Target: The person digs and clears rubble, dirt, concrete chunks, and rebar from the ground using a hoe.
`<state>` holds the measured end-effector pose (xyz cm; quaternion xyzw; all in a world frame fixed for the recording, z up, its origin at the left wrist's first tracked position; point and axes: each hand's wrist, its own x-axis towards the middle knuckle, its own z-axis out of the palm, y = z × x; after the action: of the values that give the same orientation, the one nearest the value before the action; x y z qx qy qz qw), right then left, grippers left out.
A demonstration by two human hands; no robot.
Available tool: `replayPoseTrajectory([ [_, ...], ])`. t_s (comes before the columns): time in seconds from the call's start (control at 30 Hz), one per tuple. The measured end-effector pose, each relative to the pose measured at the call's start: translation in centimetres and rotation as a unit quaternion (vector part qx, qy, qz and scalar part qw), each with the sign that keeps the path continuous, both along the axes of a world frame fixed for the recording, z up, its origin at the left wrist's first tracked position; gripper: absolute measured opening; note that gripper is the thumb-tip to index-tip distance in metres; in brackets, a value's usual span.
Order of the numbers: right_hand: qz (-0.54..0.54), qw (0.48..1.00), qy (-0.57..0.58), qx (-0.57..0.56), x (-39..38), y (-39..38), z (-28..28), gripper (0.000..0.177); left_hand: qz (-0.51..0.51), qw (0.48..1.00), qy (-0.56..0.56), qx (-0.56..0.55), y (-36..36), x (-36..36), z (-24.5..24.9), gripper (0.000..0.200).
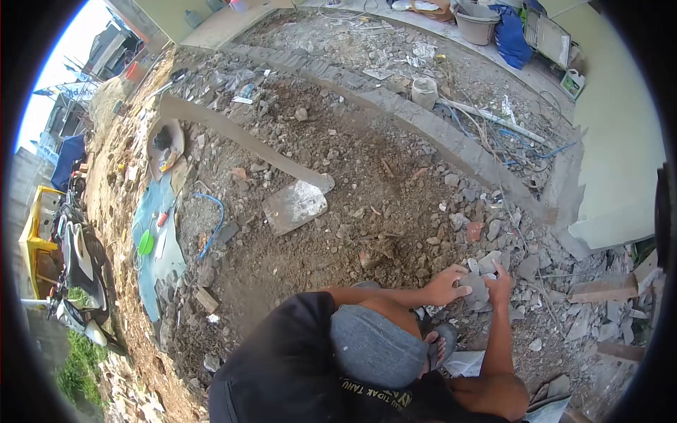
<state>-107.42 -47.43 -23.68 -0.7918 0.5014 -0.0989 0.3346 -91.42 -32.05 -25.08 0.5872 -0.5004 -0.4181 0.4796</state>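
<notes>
My left hand (447,285) comes in from the left over the rubble, thumb and fingers closed at the edge of a flat grey chunk of broken concrete (477,292). Facing it, my right hand (499,283) grips the same chunk from the right side, its forefinger stretched along a paler grey piece (489,263) just above. Both hands are close together, low over the ground in front of my sandalled foot (444,343). A reddish brick fragment (474,230) and loose grey stones lie just beyond them.
A hoe (296,206) lies on the dug soil, its long handle reaching up left. A low concrete ledge (423,131) crosses behind. A wide-brimmed hat (166,148) and a light blue sheet (151,247) lie left; a grey tub (474,22) and white pipe (504,121) are beyond the ledge.
</notes>
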Motion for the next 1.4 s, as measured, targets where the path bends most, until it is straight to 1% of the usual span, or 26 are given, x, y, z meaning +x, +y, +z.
replayPoseTrajectory([
  [0.03,0.005,1.0,-0.002,0.0,-0.6,-0.2,-0.5,0.062,0.035,0.993,0.102,0.045,0.1,-0.2,0.5,0.048],
  [0.07,-0.01,0.998,-0.058,0.026,-0.9,-0.4,-0.7,0.061,-0.007,0.937,0.305,0.169,0.1,0.9,3.8,0.05],
  [0.1,-0.025,0.992,-0.112,0.053,-1.0,-0.6,-1.1,0.06,-0.001,0.937,0.305,0.168,0.2,1.1,3.9,0.05],
  [0.13,-0.097,0.961,-0.151,0.21,0.1,0.6,2.5,0.054,0.0,0.897,0.403,0.184,0.2,1.3,4.0,0.051],
  [0.17,-0.093,0.961,-0.153,0.21,-0.1,0.5,2.2,0.054,0.001,0.845,0.497,0.196,0.2,1.5,3.8,0.052],
  [0.23,-0.141,0.841,-0.326,0.409,-2.0,0.5,1.3,0.055,-0.027,0.83,0.522,0.194,0.5,2.1,2.7,0.053],
  [0.27,-0.138,0.841,-0.327,0.409,-2.3,1.0,0.9,0.055,-0.056,0.813,0.547,0.193,0.5,2.5,2.4,0.054],
  [0.3,-0.131,0.801,-0.375,0.448,-2.6,1.9,0.5,0.057,-0.055,0.814,0.546,0.192,0.6,2.7,2.0,0.054],
  [0.37,-0.122,0.755,-0.422,0.487,-2.6,3.8,0.4,0.059,-0.103,0.771,0.592,0.211,1.3,3.4,1.9,0.057],
  [0.43,-0.073,0.766,-0.37,0.521,-2.4,5.6,1.9,0.063,-0.1,0.761,0.607,0.205,2.0,3.6,2.9,0.058],
  [0.5,-0.068,0.756,-0.396,0.516,-2.4,7.0,1.6,0.059,-0.109,0.705,0.673,0.197,2.7,3.2,2.9,0.056],
  [0.57,-0.155,0.671,-0.413,0.596,-2.6,7.9,0.3,0.056,-0.088,0.705,0.677,0.192,3.2,2.8,2.8,0.055],
  [0.6,-0.184,0.639,-0.417,0.62,-2.8,8.2,-0.2,0.055,-0.071,0.731,0.65,0.194,3.4,2.8,2.8,0.054],
  [0.7,-0.146,0.627,-0.453,0.617,-1.2,9.2,1.2,0.053,-0.055,0.782,0.592,0.188,3.9,3.2,3.2,0.052],
  [0.8,-0.128,0.651,-0.426,0.615,-0.9,9.1,1.2,0.045,-0.044,0.831,0.53,0.161,4.1,3.1,3.4,0.051],
  [0.83,-0.17,0.613,-0.44,0.634,-0.5,9.1,1.7,0.044,-0.035,0.856,0.496,0.143,4.1,3.1,3.6,0.052],
  [0.87,-0.209,0.573,-0.451,0.652,-0.1,8.9,2.1,0.044,-0.027,0.856,0.498,0.135,4.1,3.2,3.8,0.052],
  [1.0,-0.183,0.595,-0.365,0.693,2.7,7.1,2.9,0.041,0.049,0.834,0.532,0.14,4.8,4.0,6.2,0.057],
  [1.07,-0.161,0.654,-0.297,0.677,5.6,6.8,5.6,0.037,0.074,0.815,0.558,0.137,6.1,4.6,5.0,0.058],
  [1.1,-0.133,0.658,-0.255,0.695,7.2,6.0,5.2,0.037,0.12,0.805,0.569,0.114,6.6,5.0,4.7,0.058],
  [1.17,0.055,0.687,-0.2,0.697,11.0,3.6,3.8,0.039,0.12,0.789,0.6,0.065,8.3,6.9,5.5,0.058],
  [1.23,0.075,0.698,-0.162,0.694,17.0,4.3,2.7,0.042,0.18,0.772,0.609,0.03,10.8,8.9,6.6,0.058],
  [1.27,0.076,0.709,-0.147,0.685,21.0,6.2,3.7,0.045,0.236,0.74,0.63,-0.02,12.7,10.1,7.6,0.058],
  [1.33,0.182,0.651,-0.135,0.725,28.5,13.6,7.4,0.051,0.337,0.674,0.645,-0.127,18.1,13.0,10.1,0.058],
  [1.37,0.206,0.633,-0.071,0.742,31.7,18.7,11.0,0.055,0.374,0.637,0.649,-0.181,21.4,13.8,11.7,0.058],
  [1.4,0.247,0.582,-0.048,0.774,34.9,24.9,13.7,0.055,0.454,0.578,0.632,-0.246,26.0,14.9,13.4,0.058],
])
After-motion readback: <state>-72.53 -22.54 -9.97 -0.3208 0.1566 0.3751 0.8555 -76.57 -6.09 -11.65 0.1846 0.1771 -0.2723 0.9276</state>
